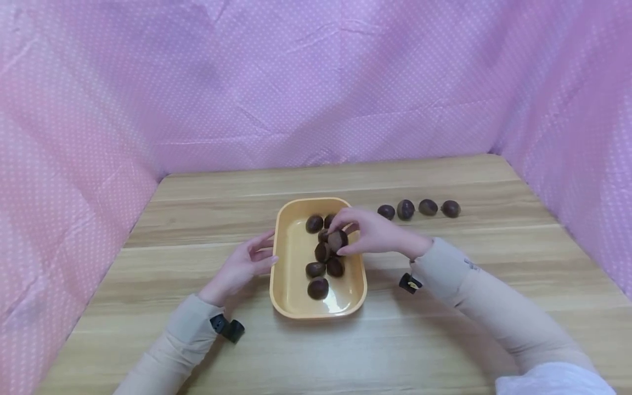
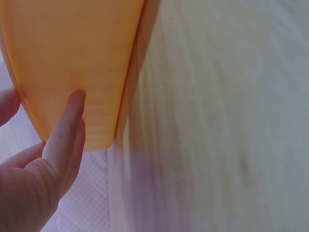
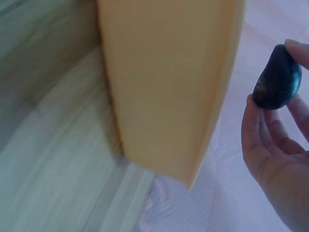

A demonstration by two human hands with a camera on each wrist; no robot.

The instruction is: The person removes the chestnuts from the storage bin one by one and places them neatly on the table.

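In the head view, a yellow-orange rectangular tray [image 1: 291, 307] stands on the table with several dark brown chestnuts [image 1: 318, 288] inside. My right hand [image 1: 377, 233] is over the tray's right side and pinches one chestnut [image 1: 338, 240] between thumb and fingers. The right wrist view shows that dark, glossy chestnut [image 3: 278, 79] held at the fingertips, above the tray's rim. At the tray's left side is my left hand [image 1: 244, 263]. In the left wrist view its fairly straight fingers [image 2: 72, 108] touch the tray's outer wall [image 2: 96, 58], the thumb near the rim.
Several more chestnuts [image 1: 428, 207] lie in a row on the wood-grain table [image 1: 434, 329], right of the tray and beyond my right hand. Pink dotted cloth [image 1: 316, 82] hangs behind the table and on both sides.
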